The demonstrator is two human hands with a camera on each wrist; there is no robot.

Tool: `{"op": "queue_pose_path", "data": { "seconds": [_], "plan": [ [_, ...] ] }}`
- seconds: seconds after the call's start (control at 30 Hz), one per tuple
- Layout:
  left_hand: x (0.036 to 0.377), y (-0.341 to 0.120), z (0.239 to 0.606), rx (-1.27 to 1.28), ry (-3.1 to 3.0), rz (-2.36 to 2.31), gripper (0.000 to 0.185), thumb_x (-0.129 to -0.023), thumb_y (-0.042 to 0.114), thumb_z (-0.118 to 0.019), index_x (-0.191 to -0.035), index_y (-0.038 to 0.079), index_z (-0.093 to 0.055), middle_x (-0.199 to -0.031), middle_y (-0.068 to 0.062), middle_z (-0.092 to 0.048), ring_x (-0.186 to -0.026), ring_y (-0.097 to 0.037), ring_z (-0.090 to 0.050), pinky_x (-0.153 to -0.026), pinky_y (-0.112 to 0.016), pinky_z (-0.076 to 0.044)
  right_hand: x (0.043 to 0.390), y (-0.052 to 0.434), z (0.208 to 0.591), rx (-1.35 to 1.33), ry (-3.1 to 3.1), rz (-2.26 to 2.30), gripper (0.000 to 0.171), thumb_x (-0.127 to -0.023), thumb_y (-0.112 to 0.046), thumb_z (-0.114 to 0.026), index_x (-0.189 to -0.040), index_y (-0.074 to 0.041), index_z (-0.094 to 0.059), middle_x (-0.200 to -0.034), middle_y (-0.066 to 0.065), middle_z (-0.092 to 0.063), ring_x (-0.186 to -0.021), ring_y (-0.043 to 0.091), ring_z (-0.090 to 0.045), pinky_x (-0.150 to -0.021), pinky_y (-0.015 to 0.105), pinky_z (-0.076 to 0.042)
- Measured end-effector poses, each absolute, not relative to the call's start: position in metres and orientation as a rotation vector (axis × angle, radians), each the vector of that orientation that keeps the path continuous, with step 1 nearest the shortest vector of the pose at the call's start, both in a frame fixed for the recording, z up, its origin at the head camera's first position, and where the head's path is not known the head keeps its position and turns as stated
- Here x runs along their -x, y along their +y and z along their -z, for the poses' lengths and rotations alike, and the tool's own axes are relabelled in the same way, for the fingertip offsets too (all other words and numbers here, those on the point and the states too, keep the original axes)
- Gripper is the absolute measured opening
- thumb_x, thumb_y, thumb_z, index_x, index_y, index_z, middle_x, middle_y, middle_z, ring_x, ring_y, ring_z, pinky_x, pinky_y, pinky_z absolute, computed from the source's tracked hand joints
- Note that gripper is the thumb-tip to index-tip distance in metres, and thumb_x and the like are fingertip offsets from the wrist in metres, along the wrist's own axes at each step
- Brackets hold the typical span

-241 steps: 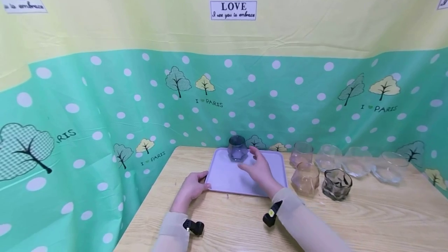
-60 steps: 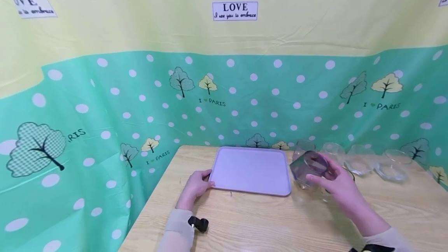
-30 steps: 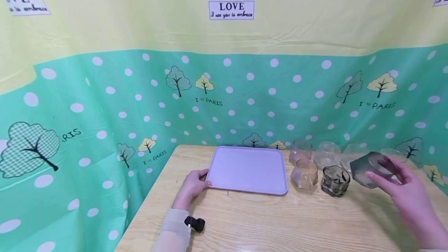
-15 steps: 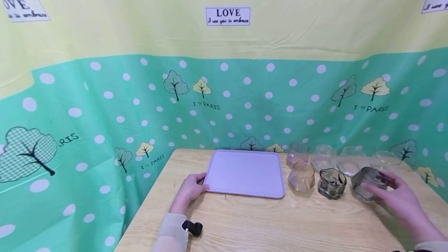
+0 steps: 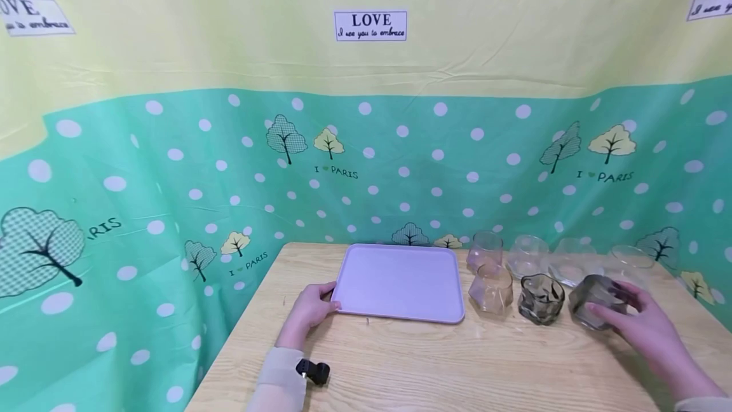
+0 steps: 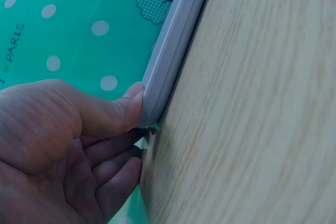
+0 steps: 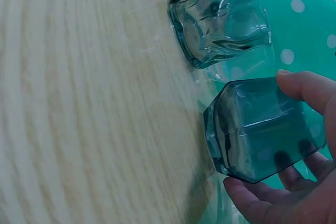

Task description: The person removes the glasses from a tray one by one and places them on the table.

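In the head view a lilac tray [image 5: 400, 283] lies flat on the table. My left hand [image 5: 311, 308] holds its near left corner; the left wrist view shows the thumb [image 6: 113, 114] against the tray's rim [image 6: 170, 45] and the other fingers curled below, by the table edge. At the right, my right hand [image 5: 649, 323] grips a dark grey, faceted drinking glass [image 5: 595, 302], thumb on one side and fingers on the other. In the right wrist view this glass [image 7: 262, 129] is upright at the table surface, beside a dark wavy glass [image 7: 223, 22], apart from it.
The dark wavy glass [image 5: 541, 299] and an amber glass [image 5: 490, 290] stand in the front row. Behind them are a pinkish glass [image 5: 485, 252] and several clear glasses [image 5: 527, 258]. A polka-dot curtain [image 5: 366, 164] hangs behind the wooden table [image 5: 377, 367].
The right hand took the dark faceted glass from the tray, carried it right over the other glasses and lowered it to the table beside the wavy glass. The left hand stayed at the tray.
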State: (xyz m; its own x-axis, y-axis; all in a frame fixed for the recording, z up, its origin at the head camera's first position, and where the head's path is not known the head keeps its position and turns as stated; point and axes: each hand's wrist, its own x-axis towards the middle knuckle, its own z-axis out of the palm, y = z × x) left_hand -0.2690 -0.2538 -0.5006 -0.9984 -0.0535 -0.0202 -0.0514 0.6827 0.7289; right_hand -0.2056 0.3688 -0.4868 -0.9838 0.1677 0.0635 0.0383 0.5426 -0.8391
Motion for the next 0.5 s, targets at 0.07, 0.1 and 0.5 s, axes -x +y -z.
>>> {"op": "queue_pose_path", "data": {
  "seconds": [0.07, 0.1, 0.5],
  "plan": [
    [0.2689, -0.2534, 0.5003, -0.093, -2.878, 1.25, 0.053, -0.087, 0.013, -0.076, -0.137, 0.006, -0.06, -0.143, -0.019, -0.053, -0.137, -0.042, -0.04, -0.114, -0.056, -0.032, 0.2061, 0.3693, 0.4875, 0.188, -2.651, -1.43, 0.105, -0.09, -0.043, -0.073, -0.155, 0.006, -0.007, -0.149, 0.043, -0.021, -0.116, 0.046, -0.043, -0.063, 0.011, -0.047],
    [0.2689, -0.2532, 0.5003, -0.089, -2.879, 1.247, 0.053, -0.087, 0.013, -0.076, -0.137, 0.006, -0.06, -0.143, -0.019, -0.054, -0.137, -0.043, -0.04, -0.113, -0.057, -0.032, 0.2062, 0.3697, 0.4878, 0.198, -2.652, -1.44, 0.106, -0.09, -0.043, -0.072, -0.155, 0.006, -0.006, -0.149, 0.043, -0.018, -0.12, 0.054, -0.037, -0.062, 0.011, -0.046],
    [0.2738, -0.2481, 0.5028, -0.086, -2.879, 1.25, 0.053, -0.087, 0.012, -0.076, -0.137, 0.006, -0.06, -0.142, -0.019, -0.054, -0.137, -0.043, -0.041, -0.113, -0.057, -0.032, 0.2104, 0.3739, 0.4876, 0.205, -2.689, -1.475, 0.105, -0.092, -0.044, -0.069, -0.156, 0.005, -0.001, -0.15, 0.046, -0.01, -0.127, 0.063, -0.025, -0.076, 0.03, -0.054]
  ]
}}
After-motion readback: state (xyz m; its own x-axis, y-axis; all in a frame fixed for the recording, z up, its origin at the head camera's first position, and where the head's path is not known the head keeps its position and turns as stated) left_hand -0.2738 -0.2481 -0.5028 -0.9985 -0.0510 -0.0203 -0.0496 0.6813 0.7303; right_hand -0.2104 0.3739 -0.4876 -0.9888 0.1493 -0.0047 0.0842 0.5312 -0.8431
